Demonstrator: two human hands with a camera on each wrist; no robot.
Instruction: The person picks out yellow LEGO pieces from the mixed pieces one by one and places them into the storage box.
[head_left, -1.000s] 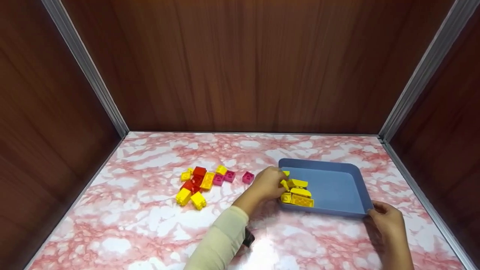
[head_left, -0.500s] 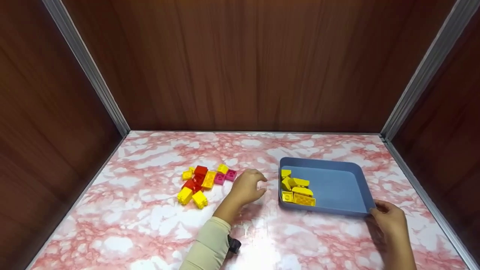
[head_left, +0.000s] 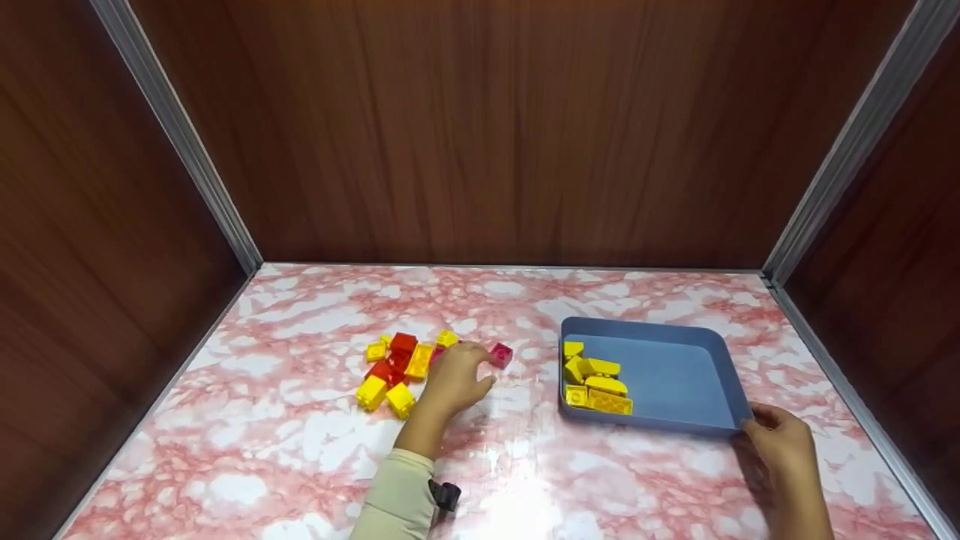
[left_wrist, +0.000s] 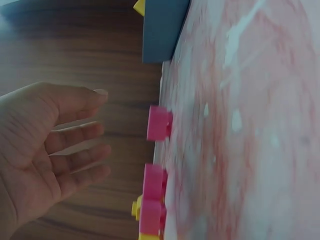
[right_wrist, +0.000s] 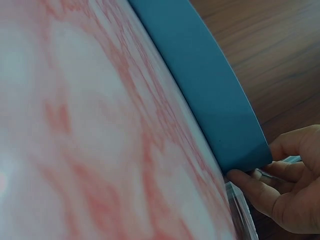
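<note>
The left hand (head_left: 454, 379) hovers, holding nothing, fingers apart; a magenta square plastic brick (head_left: 501, 355) lies just beyond their tips; the right hand (head_left: 781, 439) pinches a corner of the blue-grey rectangular plastic tray (head_left: 671, 367), probably to steady it; yellow plastic bricks (head_left: 604, 386) inside sit away from that pinch.

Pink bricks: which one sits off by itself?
The pink brick nearest the blue-grey tray: it stands alone, while the other two pink bricks sit close together, farther from the tray.
</note>
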